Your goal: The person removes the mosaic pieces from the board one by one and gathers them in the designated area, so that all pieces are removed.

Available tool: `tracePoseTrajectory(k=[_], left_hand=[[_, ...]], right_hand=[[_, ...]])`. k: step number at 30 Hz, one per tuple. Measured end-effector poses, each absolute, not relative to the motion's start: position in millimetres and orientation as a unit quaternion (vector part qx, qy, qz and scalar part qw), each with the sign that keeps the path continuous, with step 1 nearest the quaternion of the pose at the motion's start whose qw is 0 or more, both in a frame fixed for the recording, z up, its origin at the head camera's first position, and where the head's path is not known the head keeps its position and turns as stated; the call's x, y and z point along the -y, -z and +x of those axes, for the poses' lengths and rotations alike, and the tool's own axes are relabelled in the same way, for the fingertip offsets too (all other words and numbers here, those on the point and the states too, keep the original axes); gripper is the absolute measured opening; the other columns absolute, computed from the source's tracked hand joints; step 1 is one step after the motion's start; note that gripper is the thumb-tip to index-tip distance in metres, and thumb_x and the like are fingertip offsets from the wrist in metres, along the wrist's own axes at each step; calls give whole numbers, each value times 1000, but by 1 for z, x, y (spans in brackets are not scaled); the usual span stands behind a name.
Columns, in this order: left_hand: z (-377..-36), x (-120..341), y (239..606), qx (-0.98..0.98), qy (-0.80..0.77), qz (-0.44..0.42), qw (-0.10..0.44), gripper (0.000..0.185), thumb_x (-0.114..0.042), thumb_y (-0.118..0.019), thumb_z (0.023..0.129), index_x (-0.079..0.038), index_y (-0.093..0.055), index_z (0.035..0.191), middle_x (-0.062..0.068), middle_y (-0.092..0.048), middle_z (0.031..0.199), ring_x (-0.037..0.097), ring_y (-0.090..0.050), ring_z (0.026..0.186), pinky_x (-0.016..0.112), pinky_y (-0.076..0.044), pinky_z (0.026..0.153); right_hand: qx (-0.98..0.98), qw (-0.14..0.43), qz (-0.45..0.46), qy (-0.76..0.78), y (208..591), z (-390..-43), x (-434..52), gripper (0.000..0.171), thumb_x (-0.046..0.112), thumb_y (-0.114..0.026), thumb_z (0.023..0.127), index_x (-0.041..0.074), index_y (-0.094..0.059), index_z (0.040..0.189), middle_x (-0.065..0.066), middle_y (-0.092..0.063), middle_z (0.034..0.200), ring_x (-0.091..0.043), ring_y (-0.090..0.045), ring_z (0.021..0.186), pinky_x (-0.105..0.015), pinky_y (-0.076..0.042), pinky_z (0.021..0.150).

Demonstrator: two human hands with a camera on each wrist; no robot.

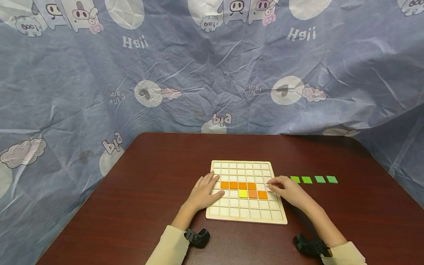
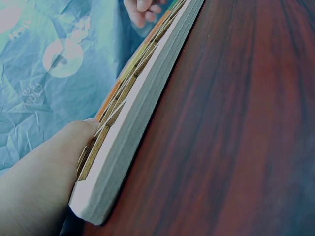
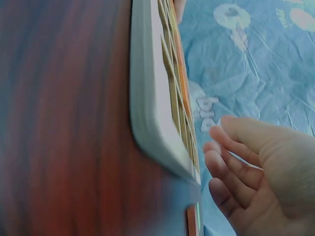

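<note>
A pale wooden grid board (image 1: 245, 213) lies on the table with raised lines between its square cells. Several orange tiles (image 1: 242, 186) form a row across its middle. Just below them sit a yellow tile (image 1: 243, 193), a salmon-orange tile (image 1: 253, 194) and one more orange tile (image 1: 262, 195). My left hand (image 1: 202, 193) rests on the board's left edge, fingers spread and thumb lying over the cells. Over the right edge hovers my right hand (image 1: 289, 189), its fingers loosely bent; the right wrist view shows nothing between thumb and fingers (image 3: 231, 172).
Right of the board, a line of light green and teal-green tiles (image 1: 320, 179) lies on the dark red-brown table (image 1: 159, 165), the leftmost partly behind my right hand. A blue printed cloth (image 1: 198, 66) hangs behind the table. Each wrist wears a black strap device (image 1: 197, 237).
</note>
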State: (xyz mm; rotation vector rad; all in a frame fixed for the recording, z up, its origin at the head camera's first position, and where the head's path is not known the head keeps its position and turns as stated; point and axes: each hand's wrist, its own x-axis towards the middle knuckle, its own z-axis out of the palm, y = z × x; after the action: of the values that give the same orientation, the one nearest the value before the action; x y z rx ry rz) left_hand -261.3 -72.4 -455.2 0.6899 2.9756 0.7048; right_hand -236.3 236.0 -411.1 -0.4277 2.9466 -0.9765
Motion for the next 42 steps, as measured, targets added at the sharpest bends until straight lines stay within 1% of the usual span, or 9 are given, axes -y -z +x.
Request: tracePoseTrajectory(k=[2,5,8,11,16,20,23,30,42], left_hand=[[-261,73,455,-949,-226,220,3,65,-56,-39,88,-21,-30,142,4,-19,152,25,-20,139,44,-10,115],[-261,73,455,-949,-226,221,3,65,-57,-38,88,-21,-30,142,5,-19,152,25,-20,139,44,-10,115],[-261,73,455,-949,-227,221,3,65,-56,-39,88,-21,-30,142,5,-20,151,26,-21,139,44,-11,115],[-261,73,455,-949,-225,219,4,65,-56,-39,88,-22,-30,142,4,-19,152,25,-20,139,43,-10,115],[-262,73,456,-951,-218,219,5,66,-57,-38,88,-22,-29,142,3,-18,152,24,-20,139,43,-11,115],[-263,72,456,-952,-218,217,7,66,-57,-39,88,-22,-29,143,3,-17,152,24,-19,140,42,-10,115],[-263,72,456,-952,-217,216,8,66,-58,-39,88,-22,-28,143,3,-17,152,24,-19,140,42,-10,115],[-264,73,456,-950,-221,221,4,65,-57,-39,88,-22,-29,142,4,-18,152,25,-21,139,44,-12,114],[-262,73,454,-951,-221,218,7,65,-57,-39,88,-22,-29,142,3,-18,152,23,-19,140,42,-10,115]], right_hand=[[-939,-5,-133,318,413,-236,-231,23,24,-58,88,9,-64,104,-4,-60,98,-15,-51,85,-28,-45,70],[-933,-17,-131,335,417,-237,-224,22,20,-58,87,9,-64,105,-3,-59,95,-14,-52,83,-24,-45,69],[-926,-34,-130,354,422,-238,-216,23,17,-59,87,8,-64,107,-4,-60,98,-14,-54,84,-21,-46,70],[-920,-45,-129,368,428,-239,-208,26,16,-59,87,8,-63,111,-5,-60,103,-15,-56,87,-23,-48,73],[-921,-71,-119,365,439,-240,-201,30,18,-60,86,10,-61,115,-4,-59,103,-15,-56,91,-27,-48,78],[-922,-86,-127,356,444,-240,-198,32,17,-61,86,9,-61,116,-6,-58,105,-16,-55,90,-26,-46,75],[-923,-81,-132,353,444,-240,-195,32,16,-61,86,8,-61,117,-9,-56,109,-19,-54,92,-28,-44,74],[-924,-60,-134,353,442,-238,-193,28,15,-58,87,8,-62,114,-9,-53,111,-24,-52,102,-39,-44,82],[-921,-69,-146,354,444,-240,-194,26,14,-54,90,8,-61,114,-9,-52,112,-27,-50,108,-45,-43,87]])
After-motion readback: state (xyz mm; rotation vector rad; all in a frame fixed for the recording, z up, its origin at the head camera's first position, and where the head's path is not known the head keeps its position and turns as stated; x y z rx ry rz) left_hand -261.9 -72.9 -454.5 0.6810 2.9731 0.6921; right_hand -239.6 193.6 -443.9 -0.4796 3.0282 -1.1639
